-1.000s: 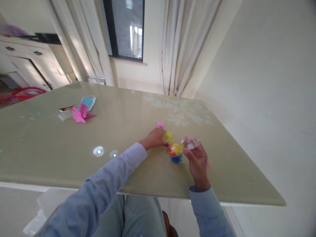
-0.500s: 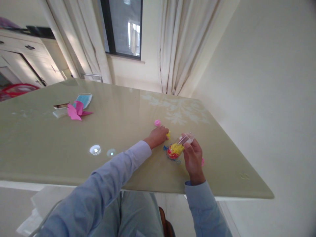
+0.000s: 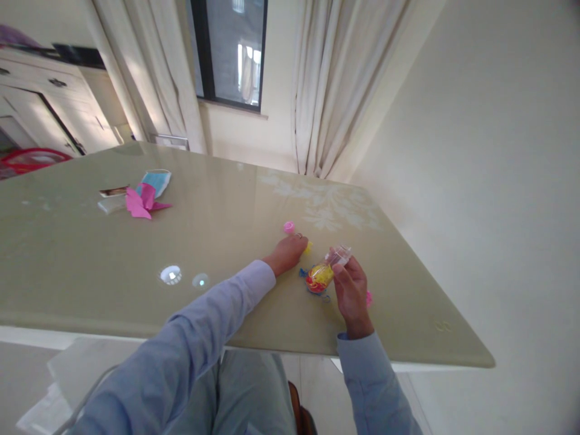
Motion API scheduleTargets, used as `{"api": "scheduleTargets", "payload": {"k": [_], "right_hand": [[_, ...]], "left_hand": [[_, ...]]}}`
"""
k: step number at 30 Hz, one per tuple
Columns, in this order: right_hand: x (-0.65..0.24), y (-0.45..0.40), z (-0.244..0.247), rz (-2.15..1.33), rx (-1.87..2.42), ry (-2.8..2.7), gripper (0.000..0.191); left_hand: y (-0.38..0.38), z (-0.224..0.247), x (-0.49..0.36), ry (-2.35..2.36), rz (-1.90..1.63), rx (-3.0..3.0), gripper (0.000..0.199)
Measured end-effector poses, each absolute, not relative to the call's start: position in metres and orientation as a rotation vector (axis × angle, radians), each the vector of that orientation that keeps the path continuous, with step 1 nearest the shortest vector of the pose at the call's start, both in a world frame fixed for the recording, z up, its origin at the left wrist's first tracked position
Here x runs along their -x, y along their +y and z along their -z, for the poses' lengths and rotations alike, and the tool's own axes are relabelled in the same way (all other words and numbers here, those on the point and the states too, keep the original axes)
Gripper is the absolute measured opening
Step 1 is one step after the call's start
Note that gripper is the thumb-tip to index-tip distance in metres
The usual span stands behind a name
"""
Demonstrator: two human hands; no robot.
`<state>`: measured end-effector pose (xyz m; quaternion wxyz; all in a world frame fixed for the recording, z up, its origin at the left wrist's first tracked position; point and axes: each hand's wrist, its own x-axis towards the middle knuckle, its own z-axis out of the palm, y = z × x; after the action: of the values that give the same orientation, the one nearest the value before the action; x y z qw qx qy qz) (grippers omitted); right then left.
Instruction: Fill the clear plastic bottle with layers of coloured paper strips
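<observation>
- The clear, see-through bottle (image 3: 320,277), its lower part filled with yellow and red strands, is tilted above the olive-green, glossy tabletop (image 3: 235,211), in front of me and right of centre.
- My right hand (image 3: 352,291) holds it by its clear neck end, thumb on the near side, the grip closed to the neck's width.
- Blue thin loops (image 3: 303,273) show around the bottle's lower end.
- My left hand (image 3: 287,251) is low over the tabletop, fingers bent down at a small yellow tangled bunch (image 3: 309,248); I cannot tell whether they pinch it or only touch it.
- Just beyond those knuckles sits a small pink round piece (image 3: 289,227).
- Bright pink bits (image 3: 369,298) show just beside my right wrist.
- Well apart, far left, a magenta folded-paper shape (image 3: 144,202) lies against a blue-and-white face mask (image 3: 156,182).
</observation>
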<state>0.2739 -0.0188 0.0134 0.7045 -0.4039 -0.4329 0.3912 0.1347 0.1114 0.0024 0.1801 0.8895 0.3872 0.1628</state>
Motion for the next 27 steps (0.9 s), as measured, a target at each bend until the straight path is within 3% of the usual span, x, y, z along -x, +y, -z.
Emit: {"api": "scheduleTargets", "payload": {"k": [8,17,21,27], "right_hand": [[-0.275,-0.020,-0.009,-0.870,0.938,-0.969,0.031],[-0.276,-0.019,-0.007,-0.855,0.983,-1.009,0.032],[-0.270,-0.020,-0.008,-0.878,1.016,-1.067,0.040],[-0.246,-0.019,-0.014,-0.904,1.026,-1.245,0.036]], "left_hand": [[0.121,-0.010,-0.103,1.145,-0.724,-1.965,0.014],[0.080,-0.029,-0.075,0.850,-0.739,-1.198,0.025],[0.050,-0.037,-0.060,0.727,-0.766,-1.021,0.029],[0.024,-0.049,-0.041,0.620,-0.906,-0.797,0.043]]}}
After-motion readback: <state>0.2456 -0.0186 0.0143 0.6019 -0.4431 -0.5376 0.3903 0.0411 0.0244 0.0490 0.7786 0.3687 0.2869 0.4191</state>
